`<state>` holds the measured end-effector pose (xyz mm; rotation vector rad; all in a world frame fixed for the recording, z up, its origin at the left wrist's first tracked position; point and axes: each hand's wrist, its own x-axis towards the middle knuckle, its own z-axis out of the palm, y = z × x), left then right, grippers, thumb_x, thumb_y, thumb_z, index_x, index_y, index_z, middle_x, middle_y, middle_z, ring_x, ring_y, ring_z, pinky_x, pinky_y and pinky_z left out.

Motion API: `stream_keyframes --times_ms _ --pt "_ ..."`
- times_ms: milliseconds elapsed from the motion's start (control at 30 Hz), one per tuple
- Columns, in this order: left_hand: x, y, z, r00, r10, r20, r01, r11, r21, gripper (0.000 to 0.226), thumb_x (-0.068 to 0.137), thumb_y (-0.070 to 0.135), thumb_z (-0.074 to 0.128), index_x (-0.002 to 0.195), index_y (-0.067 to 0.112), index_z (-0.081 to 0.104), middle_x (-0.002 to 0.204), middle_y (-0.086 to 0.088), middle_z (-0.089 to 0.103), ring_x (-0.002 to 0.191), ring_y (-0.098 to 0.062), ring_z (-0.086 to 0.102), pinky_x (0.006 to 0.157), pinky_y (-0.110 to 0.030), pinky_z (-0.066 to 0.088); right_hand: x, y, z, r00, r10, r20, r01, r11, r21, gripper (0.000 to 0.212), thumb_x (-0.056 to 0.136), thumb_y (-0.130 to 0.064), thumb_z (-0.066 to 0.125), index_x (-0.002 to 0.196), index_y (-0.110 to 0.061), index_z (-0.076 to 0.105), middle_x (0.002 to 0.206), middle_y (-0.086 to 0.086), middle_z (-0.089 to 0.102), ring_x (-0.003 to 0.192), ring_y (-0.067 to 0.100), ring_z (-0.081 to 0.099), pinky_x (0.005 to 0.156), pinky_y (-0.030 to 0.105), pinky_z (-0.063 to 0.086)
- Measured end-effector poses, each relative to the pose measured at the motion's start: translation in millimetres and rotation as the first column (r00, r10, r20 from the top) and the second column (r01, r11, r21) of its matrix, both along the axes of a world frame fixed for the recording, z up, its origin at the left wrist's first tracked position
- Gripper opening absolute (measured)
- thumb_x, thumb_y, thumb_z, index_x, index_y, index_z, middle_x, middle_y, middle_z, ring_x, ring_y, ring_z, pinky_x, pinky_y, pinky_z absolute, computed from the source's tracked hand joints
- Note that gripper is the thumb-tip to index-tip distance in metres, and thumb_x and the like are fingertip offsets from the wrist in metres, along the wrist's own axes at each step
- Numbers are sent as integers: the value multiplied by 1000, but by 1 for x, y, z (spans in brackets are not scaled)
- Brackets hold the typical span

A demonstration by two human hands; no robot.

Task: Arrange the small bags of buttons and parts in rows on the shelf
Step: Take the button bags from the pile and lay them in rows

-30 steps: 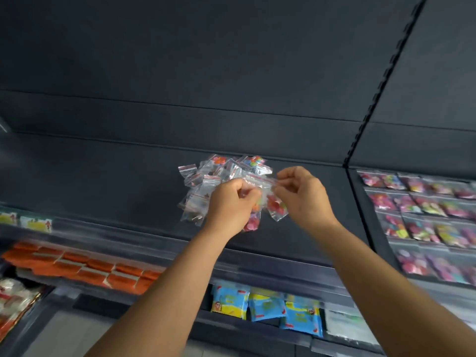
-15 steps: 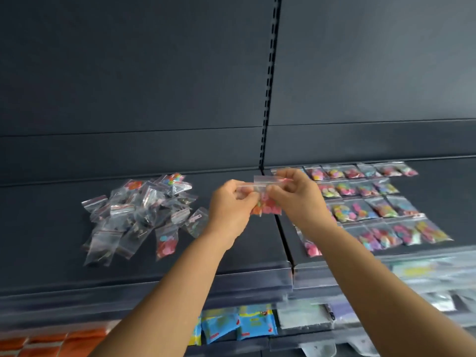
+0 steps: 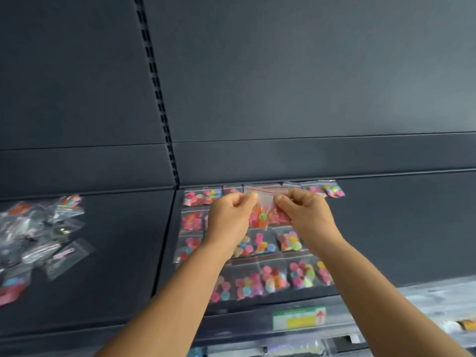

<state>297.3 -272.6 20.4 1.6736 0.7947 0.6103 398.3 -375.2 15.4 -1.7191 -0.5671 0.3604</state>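
Small clear zip bag of coloured buttons (image 3: 262, 215) is hanging limp and light above the shelved rows (image 3: 273, 279); left hand (image 3: 229, 217) and right hand (image 3: 306, 215) fingers are pinching its top corners, the best hold.

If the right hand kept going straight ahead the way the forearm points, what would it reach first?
Most likely the back row of bags lying just beyond the right hand, then the shelf's dark back panel. Depth is unclear: the hand, pinching a held bag, may pass above them.

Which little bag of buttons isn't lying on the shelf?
The bag with red buttons: the left hand and right hand pinch its top corners and hold it up, while the others lie flat in rows.
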Motion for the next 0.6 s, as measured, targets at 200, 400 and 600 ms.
stream_keyframes --times_ms 200,400,600 --pt "76 -48 -5 997 -57 -46 59 997 57 19 86 26 58 75 14 69 75 -8 71 66 -20 63 68 -38 54 80 -63 -7 992 -111 62 115 991 -69 15 85 -17 62 71 -17 68 64 5 70 63 22 61 71 46 54" --pt "140 -75 -22 979 -105 -174 138 972 190 13 88 18 56 88 12 67 80 -4 70 74 -20 66 74 -37 56 142 -97 -26 973 -186 135 213 951 -223 15 86 -21 58 75 -19 67 64 -3 69 66 23 65 61 31 50" --pt "177 -87 -40 922 -58 -382 218 894 391 16 92 18 52 103 14 63 99 -3 68 85 -20 63 68 -27 48 171 -105 -46 967 -176 182 232 904 -360 12 87 -17 55 90 -17 67 75 -7 68 66 12 59 53 20 38"
